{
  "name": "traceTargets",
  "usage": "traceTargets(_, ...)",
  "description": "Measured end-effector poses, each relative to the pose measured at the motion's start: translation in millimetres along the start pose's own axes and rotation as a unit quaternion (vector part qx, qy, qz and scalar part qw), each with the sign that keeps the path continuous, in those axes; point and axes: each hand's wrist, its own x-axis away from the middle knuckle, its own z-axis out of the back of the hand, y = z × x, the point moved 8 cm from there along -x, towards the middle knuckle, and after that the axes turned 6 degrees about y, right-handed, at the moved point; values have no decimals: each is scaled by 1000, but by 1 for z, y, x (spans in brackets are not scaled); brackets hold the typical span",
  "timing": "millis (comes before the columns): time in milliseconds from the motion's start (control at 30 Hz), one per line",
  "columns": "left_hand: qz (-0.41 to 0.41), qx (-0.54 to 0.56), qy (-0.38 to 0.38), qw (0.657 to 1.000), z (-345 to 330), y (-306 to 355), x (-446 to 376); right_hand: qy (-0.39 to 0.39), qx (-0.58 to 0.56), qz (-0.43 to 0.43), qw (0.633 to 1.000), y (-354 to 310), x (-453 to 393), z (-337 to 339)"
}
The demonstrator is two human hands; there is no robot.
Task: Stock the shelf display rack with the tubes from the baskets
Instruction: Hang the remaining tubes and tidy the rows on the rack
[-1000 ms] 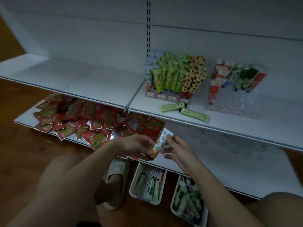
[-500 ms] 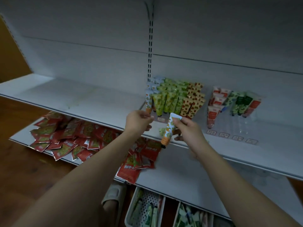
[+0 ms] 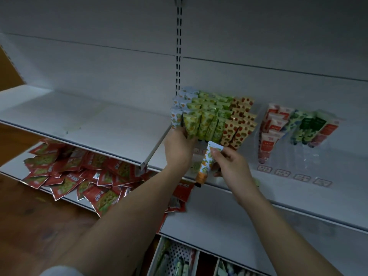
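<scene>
Pinched by its flat crimped end between thumb and fingers of the right hand (image 3: 232,166), an orange-patterned tube (image 3: 207,164) hangs cap downward in front of the middle shelf (image 3: 89,118), just before that shelf's front lip. Left hand (image 3: 179,148) reaches to the front row of the display rack (image 3: 214,116), its fingers curled against the lower ends of the green tubes (image 3: 207,120) at the rack's left side; whether they grip a tube or only press it cannot be told. Blue-and-orange tubes fill the rack's leftmost column, green ones the middle, strawberry-printed ones the right. A second rack (image 3: 294,132), well apart to the right, holds red, white and dark green tubes toward its back, with open clear slots toward its front edge. Left of the racks the middle shelf is bare white surface. Red packets (image 3: 79,174) lie heaped on the lower shelf, some overhanging its front edge. Two baskets (image 3: 175,259) holding tubes sit at the bottom of the view.
</scene>
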Motion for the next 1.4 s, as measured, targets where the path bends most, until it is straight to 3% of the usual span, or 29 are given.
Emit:
traceTargets(300,-62,-20,16,998,-8,5,2,5,-19,15,1000,4,2,-3)
traceTargets(667,-42,23,18,999,-3,0,6,-19,0,38,999,-18,-1,-7)
traceTargets(1000,-53,55,-6,997,0,-11,7,0,34,85,996,-77,-23,1)
traceTargets(1133,-50,76,23,996,13,-21,8,2,64,119,991,-103,-29,-8)
traceTargets(1267,-42,62,74,994,27,-39,-1,-6,168,201,965,-127,-39,-24)
traceTargets(1400,-24,48,12,999,16,-48,-19,-24,296,269,916,-143,-49,-48)
